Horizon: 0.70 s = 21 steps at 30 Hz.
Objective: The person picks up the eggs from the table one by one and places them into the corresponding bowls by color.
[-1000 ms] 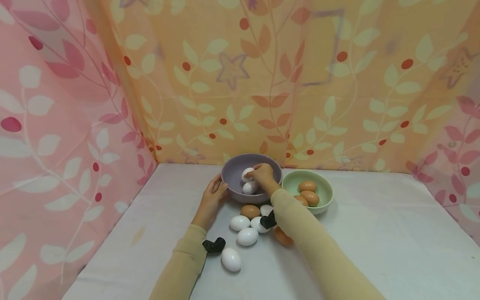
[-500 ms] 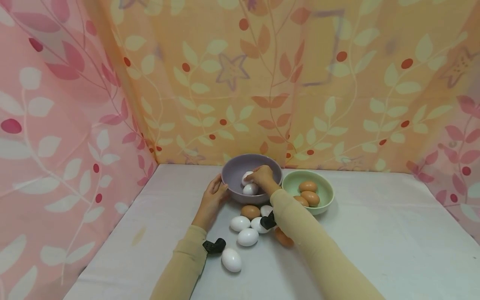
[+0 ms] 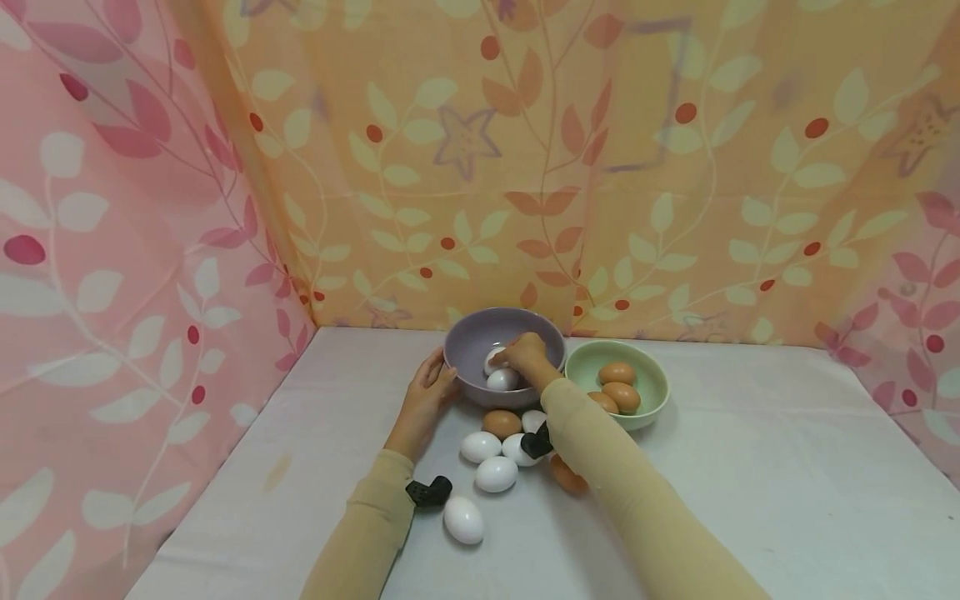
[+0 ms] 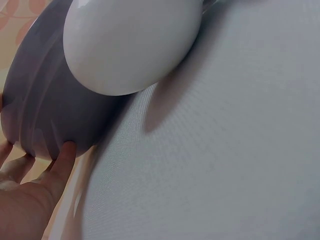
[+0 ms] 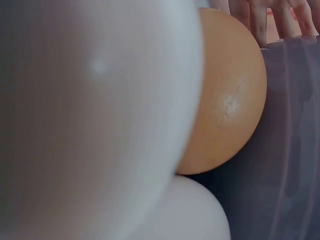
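In the head view, a purple bowl [image 3: 468,350] stands near the back of the table. My right hand [image 3: 528,354] reaches inside it and pinches a white egg [image 3: 492,358], partly hidden by the fingers. Another white egg [image 3: 502,380] lies in the bowl just in front of it. My left hand [image 3: 423,400] rests against the bowl's left side. Seen from the left wrist, its fingers [image 4: 65,159] lie fairly straight along the outer wall. The right wrist view is mostly filled by a white egg [image 5: 100,115] and a brown egg [image 5: 227,95] outside the bowl.
A green bowl [image 3: 654,392] with several brown eggs [image 3: 617,374] stands to the right of the purple one. In front lie several loose white eggs [image 3: 497,474], a brown egg [image 3: 501,424] and another brown egg [image 3: 567,475] partly under the right sleeve. One white egg [image 3: 463,520] lies nearest me.
My right hand has lowered the pinched white egg slightly within the purple bowl, and the egg in front has shifted a little. The left hand stays in place.
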Each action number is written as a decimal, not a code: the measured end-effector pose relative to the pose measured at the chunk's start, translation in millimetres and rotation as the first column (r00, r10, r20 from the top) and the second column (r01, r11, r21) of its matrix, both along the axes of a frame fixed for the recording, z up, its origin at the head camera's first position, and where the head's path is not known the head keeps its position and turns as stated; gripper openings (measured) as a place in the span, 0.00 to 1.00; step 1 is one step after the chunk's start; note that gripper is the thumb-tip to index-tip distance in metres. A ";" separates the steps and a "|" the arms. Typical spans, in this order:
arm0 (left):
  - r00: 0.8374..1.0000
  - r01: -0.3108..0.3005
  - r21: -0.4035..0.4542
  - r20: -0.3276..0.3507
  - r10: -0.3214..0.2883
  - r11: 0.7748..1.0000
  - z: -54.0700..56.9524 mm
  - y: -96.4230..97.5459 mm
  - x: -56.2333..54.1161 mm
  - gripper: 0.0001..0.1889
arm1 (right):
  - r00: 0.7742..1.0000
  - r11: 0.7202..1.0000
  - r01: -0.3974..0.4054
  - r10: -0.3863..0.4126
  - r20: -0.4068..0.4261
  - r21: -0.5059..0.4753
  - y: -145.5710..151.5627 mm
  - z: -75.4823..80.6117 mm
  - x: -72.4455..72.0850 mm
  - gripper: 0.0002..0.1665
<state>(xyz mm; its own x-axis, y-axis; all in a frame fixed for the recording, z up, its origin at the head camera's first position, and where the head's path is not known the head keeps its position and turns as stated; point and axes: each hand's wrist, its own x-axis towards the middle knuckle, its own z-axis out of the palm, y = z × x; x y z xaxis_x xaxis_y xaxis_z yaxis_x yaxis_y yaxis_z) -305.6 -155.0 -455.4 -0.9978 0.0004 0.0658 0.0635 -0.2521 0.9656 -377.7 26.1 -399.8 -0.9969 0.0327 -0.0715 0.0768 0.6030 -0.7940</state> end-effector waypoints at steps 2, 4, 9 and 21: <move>1.000 -0.001 0.000 0.004 0.001 1.000 -0.1 0.2 -0.4 0.30 | 1.000 1.000 -0.002 0.002 -0.002 0.004 0.1 -1.2 -1.0 0.17; 1.000 -0.002 -0.002 0.007 0.002 1.000 -0.2 0.4 -1.1 0.30 | 1.000 1.000 -0.004 0.005 -0.012 0.017 0.2 -2.0 -2.2 0.16; 1.000 -0.003 -0.012 0.003 0.003 1.000 -0.9 -0.2 -2.5 0.30 | 0.999 0.997 -0.032 0.035 -0.037 0.067 0.4 -2.4 -3.7 0.17; 1.000 0.010 -0.001 0.000 -0.010 1.000 0.1 -0.3 -0.7 0.31 | 0.993 0.992 -0.110 0.107 -0.057 -0.059 10.6 16.2 16.8 0.23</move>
